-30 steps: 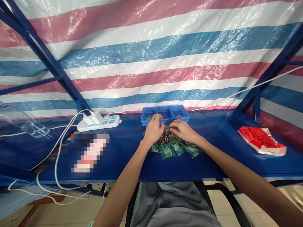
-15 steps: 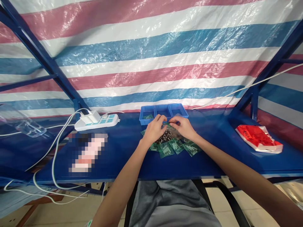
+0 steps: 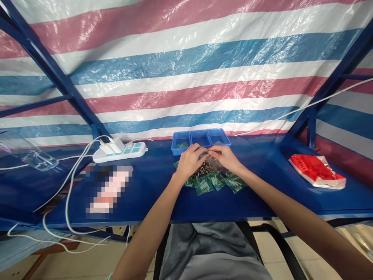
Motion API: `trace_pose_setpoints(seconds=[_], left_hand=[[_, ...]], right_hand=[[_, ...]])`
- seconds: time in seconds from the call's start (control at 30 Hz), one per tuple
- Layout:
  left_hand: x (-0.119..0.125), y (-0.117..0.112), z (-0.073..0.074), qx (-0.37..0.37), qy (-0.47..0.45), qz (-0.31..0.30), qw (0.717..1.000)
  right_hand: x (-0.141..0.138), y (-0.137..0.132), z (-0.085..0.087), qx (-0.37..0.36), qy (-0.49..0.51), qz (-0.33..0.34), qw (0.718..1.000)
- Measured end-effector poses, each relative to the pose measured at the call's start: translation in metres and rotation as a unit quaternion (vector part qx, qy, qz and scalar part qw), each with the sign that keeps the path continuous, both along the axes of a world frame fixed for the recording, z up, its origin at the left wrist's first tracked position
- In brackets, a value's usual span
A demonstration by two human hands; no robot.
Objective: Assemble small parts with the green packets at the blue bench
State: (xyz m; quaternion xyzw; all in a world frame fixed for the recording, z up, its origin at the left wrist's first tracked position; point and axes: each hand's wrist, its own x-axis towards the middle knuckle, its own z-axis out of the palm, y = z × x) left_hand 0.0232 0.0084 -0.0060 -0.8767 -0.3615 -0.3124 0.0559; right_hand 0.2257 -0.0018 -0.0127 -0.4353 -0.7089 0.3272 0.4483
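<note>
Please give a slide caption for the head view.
The left hand and right hand meet above dark parts and green packets on a blue bench.

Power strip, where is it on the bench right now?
In the head view the white power strip lies at the back left of the blue table, left of the blue tray.

A makeshift assembly workstation: a blue desk set in a blue metal frame, walled with a striped tarpaulin. A power strip, a blue parts tray and small green circuit boards point to electronics work.
</note>
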Motion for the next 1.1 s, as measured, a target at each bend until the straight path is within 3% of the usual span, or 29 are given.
trace_pose_setpoints(seconds=[0.2,0.4,0.6,0.87,1.1], left_hand=[[0.0,0.001,-0.002,0.035,0.007,0.008,0.999],[0.002,0.0,-0.003,0.019,-0.003,0.001,1.0],[0.006,-0.003,0.0,-0.014,-0.037,0.012,0.999],[0.01,-0.004,-0.002,-0.061,-0.058,0.039,0.996],[0.006,0.001,-0.006,-0.081,-0.036,0.014,0.996]], right_hand=[[0.002,0.003,-0.001,0.023,-0.031,-0.015,0.999],[0.0,0.0,0.003,0.077,-0.109,-0.061,0.989],[-0.006,-0.005,0.001,0.133,-0.167,-0.039,0.976],[-0.006,-0.005,-0.002,0.13,-0.184,-0.049,0.973],[-0.004,-0.003,-0.002,0.115,-0.155,-0.08,0.978]])
